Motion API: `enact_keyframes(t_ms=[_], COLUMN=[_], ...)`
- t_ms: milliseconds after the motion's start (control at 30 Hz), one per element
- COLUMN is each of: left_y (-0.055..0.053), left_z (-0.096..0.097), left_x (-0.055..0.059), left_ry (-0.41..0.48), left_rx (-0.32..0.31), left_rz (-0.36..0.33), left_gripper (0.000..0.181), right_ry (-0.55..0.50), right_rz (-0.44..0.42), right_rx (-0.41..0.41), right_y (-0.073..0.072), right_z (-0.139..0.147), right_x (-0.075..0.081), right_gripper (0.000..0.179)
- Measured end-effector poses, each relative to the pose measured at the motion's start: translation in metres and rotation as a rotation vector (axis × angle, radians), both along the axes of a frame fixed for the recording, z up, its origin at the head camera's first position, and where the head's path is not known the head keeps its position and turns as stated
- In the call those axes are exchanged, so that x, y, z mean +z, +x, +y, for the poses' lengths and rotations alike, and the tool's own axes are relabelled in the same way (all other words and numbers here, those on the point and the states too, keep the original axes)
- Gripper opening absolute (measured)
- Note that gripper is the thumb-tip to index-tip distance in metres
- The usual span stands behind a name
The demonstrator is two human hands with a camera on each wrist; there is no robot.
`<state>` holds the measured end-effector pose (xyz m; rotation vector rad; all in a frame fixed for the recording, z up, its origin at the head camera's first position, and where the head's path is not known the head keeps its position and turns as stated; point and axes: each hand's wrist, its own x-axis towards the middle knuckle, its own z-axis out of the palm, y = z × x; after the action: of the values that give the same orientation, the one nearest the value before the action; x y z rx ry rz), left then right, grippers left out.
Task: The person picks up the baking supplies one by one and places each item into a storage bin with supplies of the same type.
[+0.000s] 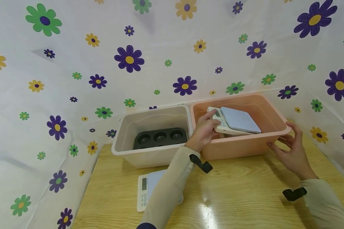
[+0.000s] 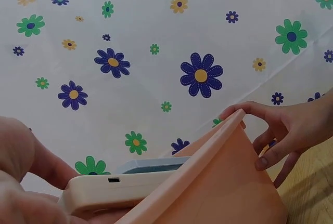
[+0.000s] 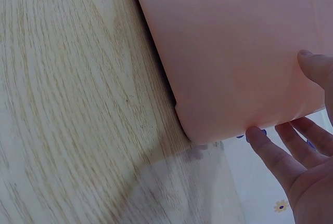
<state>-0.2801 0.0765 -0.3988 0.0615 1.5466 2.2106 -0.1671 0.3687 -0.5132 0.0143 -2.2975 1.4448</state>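
Observation:
My left hand (image 1: 201, 131) pinches the control-panel end of a white kitchen scale (image 1: 238, 119) with a pale blue platform. The scale lies tilted at the opening of a pink plastic bin (image 1: 232, 149), its lower side hidden by the front wall. In the left wrist view, the end of the scale (image 2: 112, 188) with a small port shows between thumb and fingers. My right hand (image 1: 293, 154) grips the bin's right front corner, index finger at the rim and thumb against the front wall. The right wrist view shows these fingers (image 3: 278, 159) around the corner of the bin.
A beige bin (image 1: 149, 157) stands against the pink one on the left, with a dark muffin pan (image 1: 153, 139) inside. A second kitchen scale (image 1: 142, 194) lies on the wooden table (image 1: 232, 190), partly under my left forearm. A flower-printed sheet (image 1: 160, 41) hangs behind.

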Motion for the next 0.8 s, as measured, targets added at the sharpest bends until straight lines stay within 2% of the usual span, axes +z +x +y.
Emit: enact_keyframes(t_ms=[167, 467, 533, 633, 733, 800], left_y=[-0.002, -0.006, -0.007, -0.009, -0.012, -0.013], left_z=[0.005, 0.013, 0.013, 0.009, 0.003, -0.001], left_x=[-0.001, 0.003, 0.005, 0.01, 0.018, 0.023], left_ry=[-0.055, -0.13, -0.161, -0.261, -0.371, -0.421], left_rx=[-0.022, -0.158, -0.212, -0.316, -0.39, -0.401], left_rz=[-0.016, 0.019, 0.005, 0.01, 0.072, 0.135], left_gripper=[0.069, 0.067, 0.068, 0.067, 0.067, 0.066], right_ry=[-0.013, -0.022, -0.02, -0.025, -0.027, -0.028], right_rz=[-0.003, 0.02, 0.023, 0.029, 0.042, 0.051], right_rx=[0.002, 0.013, 0.016, 0.024, 0.024, 0.024], right_y=[0.0, 0.0, 0.001, 0.001, 0.001, 0.0], right_z=[0.001, -0.002, -0.002, -0.002, -0.001, 0.0], right_x=[-0.001, -0.001, -0.002, -0.002, -0.002, -0.002], right_gripper=[0.102, 0.1, 0.1, 0.102, 0.103, 0.103])
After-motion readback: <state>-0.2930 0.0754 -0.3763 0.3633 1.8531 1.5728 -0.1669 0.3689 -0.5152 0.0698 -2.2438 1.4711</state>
